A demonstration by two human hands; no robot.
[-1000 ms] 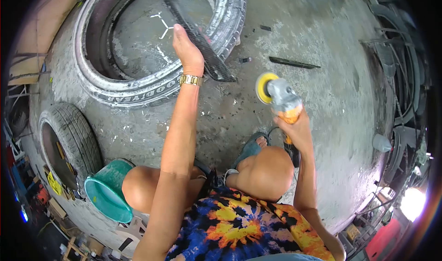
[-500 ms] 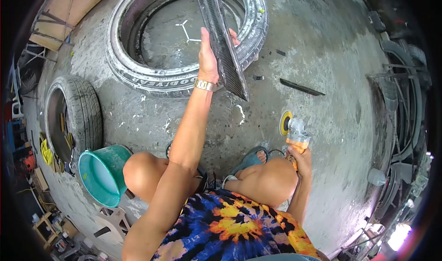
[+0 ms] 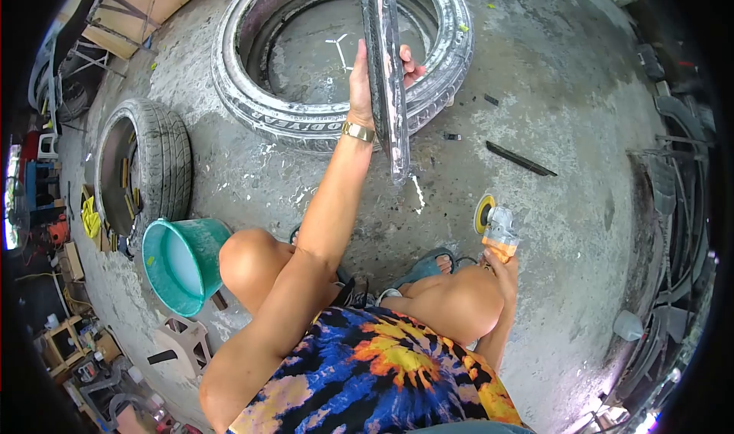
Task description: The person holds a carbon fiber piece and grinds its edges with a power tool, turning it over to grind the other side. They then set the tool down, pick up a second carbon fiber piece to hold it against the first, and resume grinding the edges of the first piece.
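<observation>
A long dark carbon-patterned part (image 3: 386, 82) stands edge-on over the rim of a large tire lying flat (image 3: 290, 120). My left hand (image 3: 367, 86), with a watch at its wrist, grips this part around its middle, thumb on the left and fingertips showing on the right. Lower right, my right hand (image 3: 502, 269) is wrapped round the handle of an orange and grey power tool (image 3: 501, 235). The tool's yellow disc (image 3: 484, 213) faces left, above the floor and apart from the long part.
A teal bucket of pale liquid (image 3: 206, 243) stands left of my knee, below an upright tire (image 3: 168, 159). A plastic stool (image 3: 183, 342) is lower left. One dark strip (image 3: 520, 159) lies on the floor; black parts (image 3: 669, 197) line the right side.
The long part has turned in my left hand, from its patterned face to its narrow, pale-streaked edge. The view has shifted, moving the surroundings rightward. My right hand still holds the tool.
</observation>
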